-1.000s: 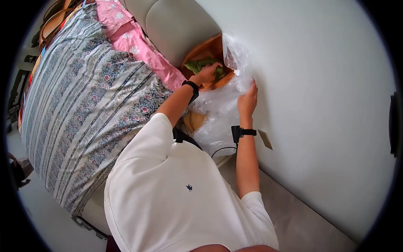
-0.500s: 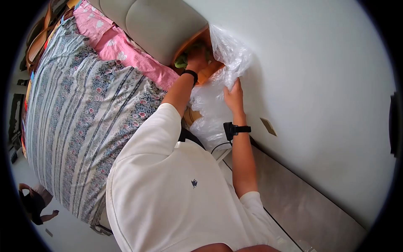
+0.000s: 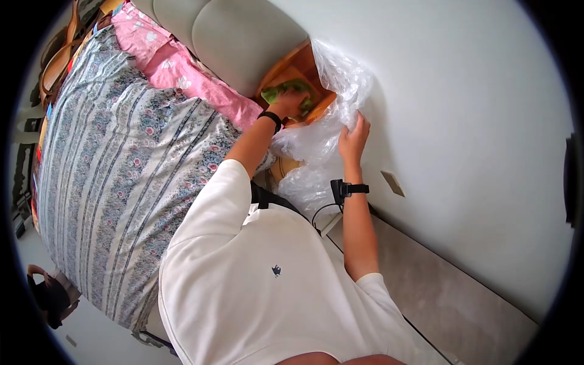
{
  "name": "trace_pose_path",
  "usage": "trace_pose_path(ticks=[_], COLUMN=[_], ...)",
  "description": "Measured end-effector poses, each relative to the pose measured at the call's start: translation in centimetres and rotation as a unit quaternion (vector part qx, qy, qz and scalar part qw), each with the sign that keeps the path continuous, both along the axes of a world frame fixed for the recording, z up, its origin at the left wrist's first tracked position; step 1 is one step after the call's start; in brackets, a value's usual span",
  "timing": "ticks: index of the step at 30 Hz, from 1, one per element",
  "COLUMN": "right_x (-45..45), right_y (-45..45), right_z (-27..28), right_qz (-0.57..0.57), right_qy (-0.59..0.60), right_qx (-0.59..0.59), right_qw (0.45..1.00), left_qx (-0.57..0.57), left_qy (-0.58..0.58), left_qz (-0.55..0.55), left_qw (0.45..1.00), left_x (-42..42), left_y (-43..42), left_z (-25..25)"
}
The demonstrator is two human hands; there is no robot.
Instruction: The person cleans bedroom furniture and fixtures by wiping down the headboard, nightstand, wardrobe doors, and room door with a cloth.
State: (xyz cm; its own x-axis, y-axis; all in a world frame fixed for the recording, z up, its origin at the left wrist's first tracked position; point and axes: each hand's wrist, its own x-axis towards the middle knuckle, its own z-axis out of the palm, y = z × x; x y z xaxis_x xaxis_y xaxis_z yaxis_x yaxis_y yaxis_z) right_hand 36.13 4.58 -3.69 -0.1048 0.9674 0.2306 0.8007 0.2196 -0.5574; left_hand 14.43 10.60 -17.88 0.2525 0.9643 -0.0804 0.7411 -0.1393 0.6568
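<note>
My left hand (image 3: 290, 104), with a black band at the wrist, presses a crumpled green cloth (image 3: 277, 91) against an orange-brown wooden surface (image 3: 298, 64) in the corner beside the headboard. Its fingertips are partly lost in the cloth. Clear plastic sheeting (image 3: 344, 76) hangs over the wall side of the wood and bunches below it. My right hand (image 3: 354, 137) is closed on the edge of that sheeting, close to the wall. A black device is strapped on the right wrist.
A bed with a striped floral cover (image 3: 134, 164) and a pink heart-print cloth (image 3: 201, 88) fills the left. The grey padded headboard (image 3: 249, 45) stands behind. On the right are a white wall (image 3: 462, 109) and a wall plate (image 3: 393, 183). Another person (image 3: 52, 298) is at the far lower left.
My left hand has shifted slightly with the green cloth, and more of the cloth and wood shows. My right hand has moved a little right and down, still on the plastic.
</note>
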Motion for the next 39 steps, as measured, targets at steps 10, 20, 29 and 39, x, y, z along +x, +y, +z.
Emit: trace_pose_path(ticks=[10, 20, 29, 39], right_x=[-1.3, -2.4, -1.0, -5.1], right_y=[-3.1, -3.5, -1.4, 1.3], right_z=[2.5, 0.8, 0.8, 0.3], right_qz=[-0.056, 0.071, -0.016, 0.003], right_qy=[-0.189, -0.153, -0.055, -0.043], right_qx=[0.120, 0.078, -0.017, -0.169], right_qw=[0.973, 0.983, 0.998, 0.985], left_qx=[0.041, 0.022, 0.103, 0.113], left_qy=[0.068, 0.072, 0.121, 0.021], left_qz=[0.169, -0.061, 0.102, -0.007], left_qw=[0.982, 0.995, 0.982, 0.993], left_x=[1.0, 0.7, 0.7, 1.0], left_y=[3.7, -0.5, -4.2, 2.4], left_z=[-0.5, 1.4, 0.6, -2.2])
